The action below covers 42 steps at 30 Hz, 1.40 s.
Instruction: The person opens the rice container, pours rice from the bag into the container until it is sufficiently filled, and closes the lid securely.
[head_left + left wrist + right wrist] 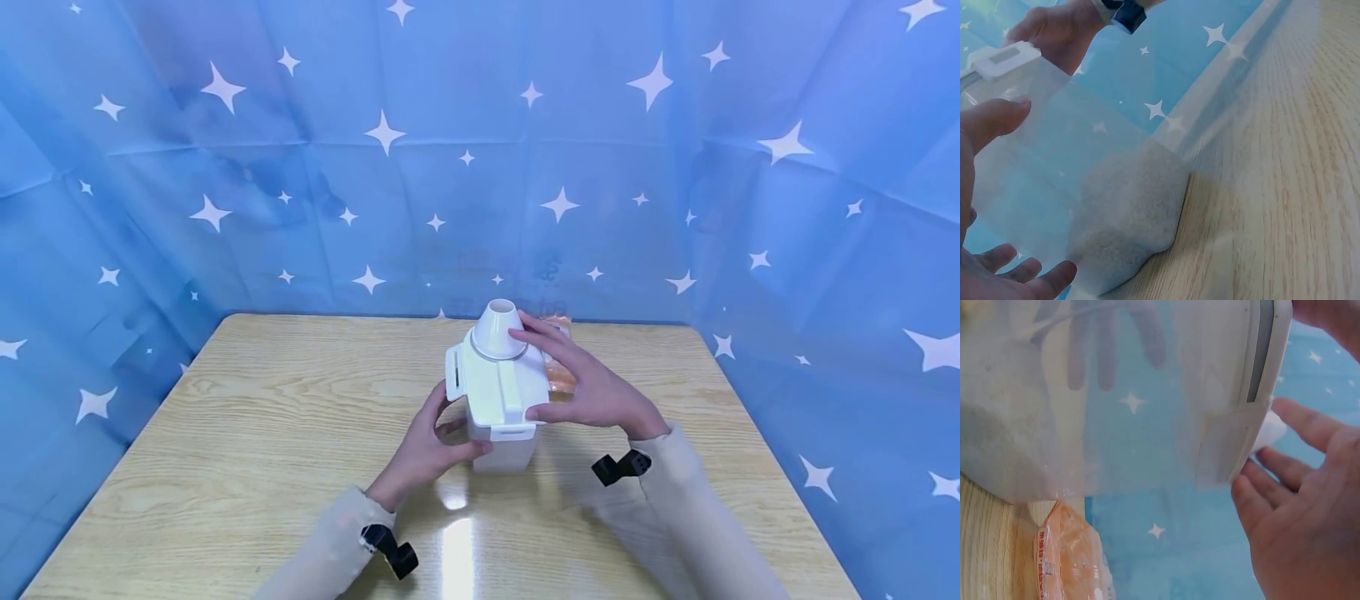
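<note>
A translucent plastic storage container (pixel 504 458) stands upright on the table with a white lid (pixel 486 392) over its top. Rising from the lid's far part is a white cone-shaped cap (pixel 495 333). Pale grainy contents (pixel 1138 206) lie low inside, seen through the wall in the left wrist view. My left hand (pixel 420 454) holds the container's left side, thumb at the near face and fingers along the side. Over the lid's right edge spreads my right hand (pixel 600 392), its fingertips by the cone and its thumb at the near right corner.
An orange printed plastic package (pixel 561 379) stands behind the container on the right, partly hidden by it and my right hand. The wooden table (pixel 300 417) ends at a blue curtain (pixel 315 167) with white stars. White latches (pixel 513 432) hang at the lid's edges.
</note>
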Tool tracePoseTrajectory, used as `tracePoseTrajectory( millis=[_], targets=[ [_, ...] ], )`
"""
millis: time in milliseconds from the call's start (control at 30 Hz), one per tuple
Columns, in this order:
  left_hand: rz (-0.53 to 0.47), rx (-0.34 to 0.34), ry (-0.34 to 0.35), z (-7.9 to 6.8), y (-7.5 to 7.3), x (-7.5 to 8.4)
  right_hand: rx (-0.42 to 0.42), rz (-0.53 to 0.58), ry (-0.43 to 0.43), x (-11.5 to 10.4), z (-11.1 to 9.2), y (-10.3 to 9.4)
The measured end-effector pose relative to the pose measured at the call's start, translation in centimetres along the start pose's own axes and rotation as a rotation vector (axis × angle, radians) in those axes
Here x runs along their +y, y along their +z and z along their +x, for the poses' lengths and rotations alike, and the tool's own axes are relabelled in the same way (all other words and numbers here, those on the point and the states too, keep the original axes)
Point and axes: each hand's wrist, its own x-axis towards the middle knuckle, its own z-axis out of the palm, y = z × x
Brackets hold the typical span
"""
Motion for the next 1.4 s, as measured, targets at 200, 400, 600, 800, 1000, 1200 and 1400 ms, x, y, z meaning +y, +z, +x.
tracePoseTrajectory(
  millis=[200, 400, 600, 800, 1000, 1200, 1400],
  targets=[
    [-0.007, -0.009, -0.061, 0.0, -0.4, 0.0, -0.013, -0.002, -0.029, 0.3, 0.0, -0.2],
    [-0.048, -0.076, -0.045, 1.2, -2.2, -0.7, 0.021, -0.067, 0.023, -1.0, -0.4, 0.0],
    [-0.061, -0.127, 0.005, 2.7, -3.8, -1.5, 0.115, -0.171, 0.057, -2.8, -1.2, 0.8],
    [-0.026, -0.173, -0.016, 4.0, -4.3, -2.0, 0.141, -0.205, 0.08, -4.5, -2.2, 1.8],
    [-0.053, -0.193, -0.046, 4.5, -4.2, -2.0, 0.138, -0.263, 0.029, -5.2, -2.6, 2.7],
    [-0.068, -0.19, -0.047, 4.6, -3.9, -2.2, 0.167, -0.284, 0.047, -5.1, -2.9, 3.4],
    [-0.072, -0.191, -0.032, 4.6, -3.8, -2.2, 0.204, -0.275, 0.062, -5.1, -2.6, 3.7]
  ],
)
